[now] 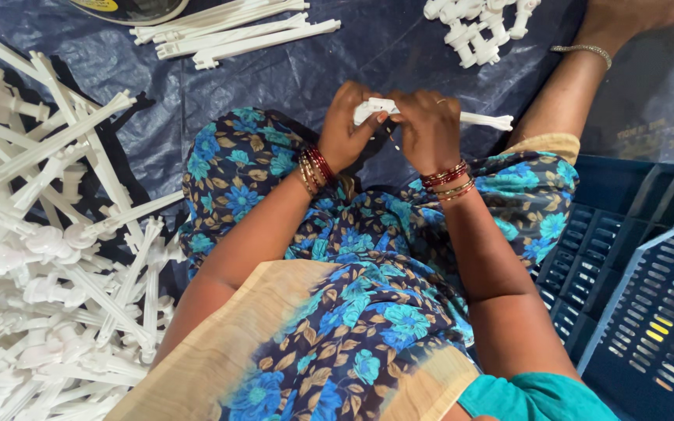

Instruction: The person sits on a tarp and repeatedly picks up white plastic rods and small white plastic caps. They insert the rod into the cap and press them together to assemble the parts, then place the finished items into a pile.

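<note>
Between your knees, your left hand and right hand both close tightly on one white moulded plastic sprue piece. Left of them, a large heap of white plastic sprues remains; ahead, few stripped white plastic runner sticks lie finished.

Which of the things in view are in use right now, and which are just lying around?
In use:
- white plastic piece, held between left hand and right hand
- heap of white plastic sprues, beside the left arm

Lying about:
- blue crate
- loose white strips
- small white parts
- blue tarp
</note>
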